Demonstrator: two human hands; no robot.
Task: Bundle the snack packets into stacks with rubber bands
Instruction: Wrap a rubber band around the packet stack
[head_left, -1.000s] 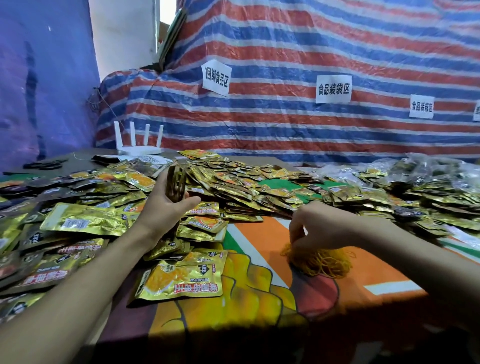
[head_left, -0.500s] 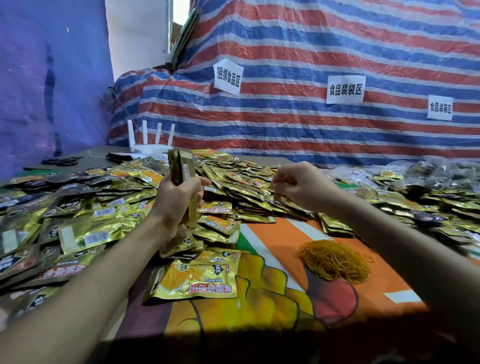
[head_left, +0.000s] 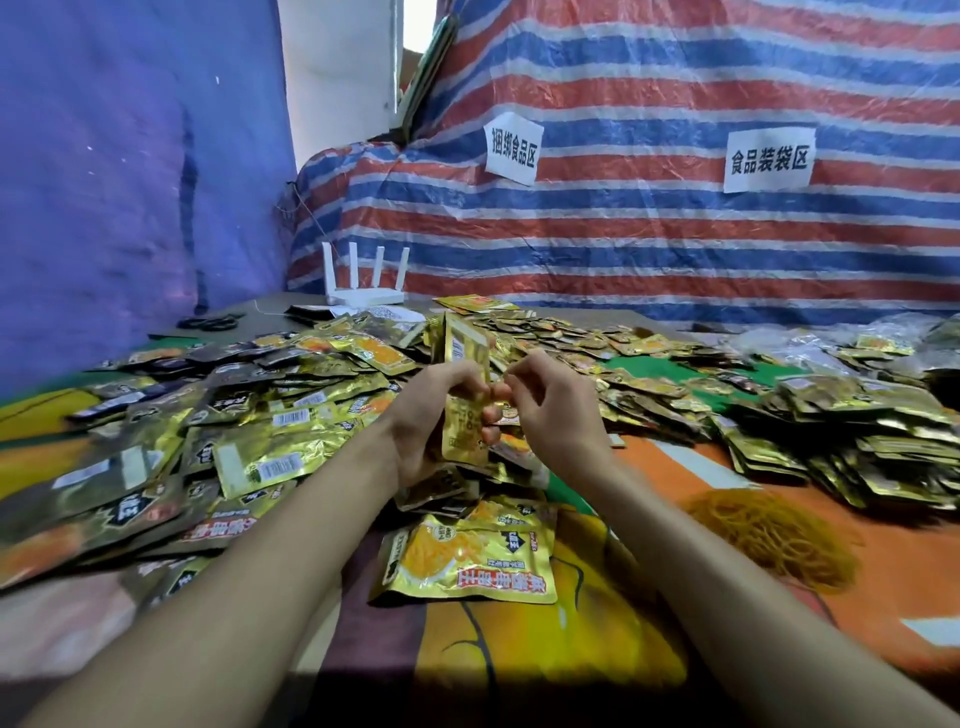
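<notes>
Mid-frame, left hand grips an upright packet stack; right hand perhaps pinches an unseen band. A slackened grip could spill the slick packets.

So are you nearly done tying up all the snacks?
Not nearly. The heap on the right may be finished bundles, but that is too blurry to tell. The left hand grips one upright stack while the right hand touches its edge. Lots of loose packets and a pile of rubber bands wait.
</notes>
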